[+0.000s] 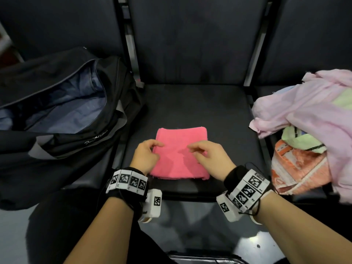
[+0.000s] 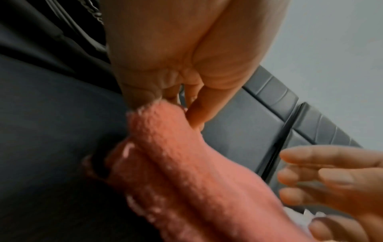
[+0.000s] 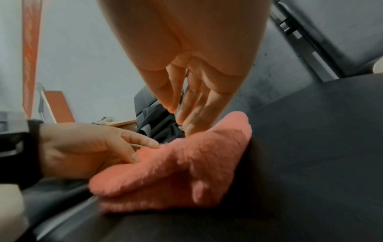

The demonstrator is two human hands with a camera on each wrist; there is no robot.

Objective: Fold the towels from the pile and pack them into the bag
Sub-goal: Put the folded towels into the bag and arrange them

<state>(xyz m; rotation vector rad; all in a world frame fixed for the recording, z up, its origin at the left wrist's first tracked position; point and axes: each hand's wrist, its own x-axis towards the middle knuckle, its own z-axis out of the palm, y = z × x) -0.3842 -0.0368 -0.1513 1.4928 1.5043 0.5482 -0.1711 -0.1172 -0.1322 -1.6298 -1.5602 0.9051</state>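
A pink towel (image 1: 181, 155), folded into a thick rectangle, lies on the middle black seat (image 1: 200, 111). My left hand (image 1: 155, 147) is at its left edge. In the left wrist view the left hand (image 2: 165, 101) pinches that edge of the pink towel (image 2: 186, 163) between thumb and forefinger. My right hand (image 1: 192, 149) is over the towel's right half with fingers loosely bent. In the right wrist view the right hand (image 3: 182, 117) touches the top of the towel (image 3: 186, 160) with fairly straight fingertips and holds nothing. The black bag (image 1: 57, 103) lies unzipped on the left seat.
The pile of towels (image 1: 314, 126), pale pink, green and orange, sits on the right seat. Seat backs rise behind all three seats. Metal frame bars (image 1: 131, 54) separate the seats. My dark-clothed knee (image 1: 66, 225) is at the lower left.
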